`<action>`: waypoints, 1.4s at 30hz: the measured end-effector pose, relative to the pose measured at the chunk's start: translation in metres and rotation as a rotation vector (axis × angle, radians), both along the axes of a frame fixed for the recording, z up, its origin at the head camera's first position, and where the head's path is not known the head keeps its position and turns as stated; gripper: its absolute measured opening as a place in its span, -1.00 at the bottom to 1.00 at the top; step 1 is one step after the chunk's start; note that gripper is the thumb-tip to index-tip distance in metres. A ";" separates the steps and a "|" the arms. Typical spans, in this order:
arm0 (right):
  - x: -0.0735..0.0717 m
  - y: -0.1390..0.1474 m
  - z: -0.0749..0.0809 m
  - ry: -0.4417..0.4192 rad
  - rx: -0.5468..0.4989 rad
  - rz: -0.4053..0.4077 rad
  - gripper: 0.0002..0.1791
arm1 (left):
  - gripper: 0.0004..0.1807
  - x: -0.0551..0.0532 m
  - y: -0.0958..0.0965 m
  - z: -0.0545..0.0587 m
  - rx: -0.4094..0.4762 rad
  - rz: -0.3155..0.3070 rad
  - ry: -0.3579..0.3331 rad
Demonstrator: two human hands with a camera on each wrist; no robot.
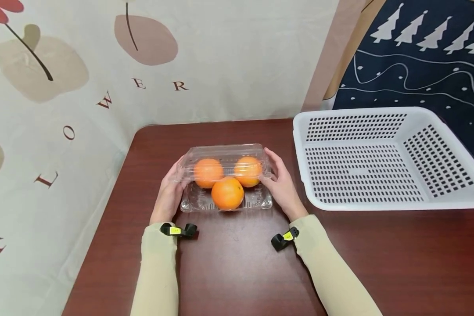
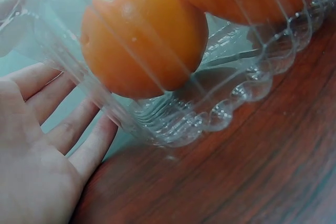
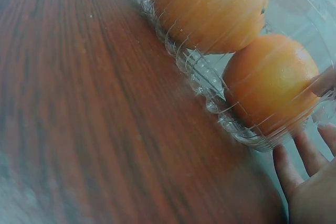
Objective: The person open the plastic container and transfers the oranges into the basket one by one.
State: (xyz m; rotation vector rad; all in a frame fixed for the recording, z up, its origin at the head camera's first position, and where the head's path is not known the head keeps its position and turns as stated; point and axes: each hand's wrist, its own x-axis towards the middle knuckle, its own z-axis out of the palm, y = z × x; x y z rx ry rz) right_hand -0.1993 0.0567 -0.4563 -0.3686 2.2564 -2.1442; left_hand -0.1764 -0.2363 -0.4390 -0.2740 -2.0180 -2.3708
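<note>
A clear plastic clamshell box [image 1: 188,204] rests on the table with three oranges inside. One orange [image 1: 227,193] sits at the front; the left orange [image 1: 208,173] and the right orange [image 1: 248,171] lie behind it, seen through the lid [image 1: 226,151]. The lid is partly raised, its front edge above the base. At the box's left side my left hand [image 1: 170,193] holds the lid by its edge, several straight fingers [image 2: 68,124] against the wall. My right hand [image 1: 284,188] holds the right side, thumb at the lid's front edge.
A white perforated plastic basket [image 1: 430,202] stands to the right on the dark red wooden table [image 1: 237,263]. A printed cloth [image 1: 237,57] hangs behind the table. Dark fabric with white trees [image 1: 418,74] lies beyond the basket.
</note>
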 end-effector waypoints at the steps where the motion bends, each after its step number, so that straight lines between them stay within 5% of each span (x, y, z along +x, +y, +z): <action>1: 0.000 0.000 -0.001 -0.002 0.006 0.001 -0.26 | -0.52 0.000 0.000 -0.001 0.002 0.002 0.001; 18: 0.013 0.001 0.025 0.033 0.059 0.027 -0.29 | -0.43 0.000 -0.003 -0.015 0.050 0.074 -0.052; 25: 0.012 0.001 0.021 0.081 0.029 0.035 -0.26 | -0.46 0.000 -0.002 -0.015 0.049 0.068 -0.059; 32: 0.000 0.002 0.000 0.127 0.039 0.020 -0.23 | -0.45 0.000 -0.002 -0.015 0.037 0.087 -0.070; 42: 0.012 0.000 0.024 0.122 -0.001 0.008 -0.29 | -0.48 -0.005 0.000 -0.009 0.046 0.079 -0.032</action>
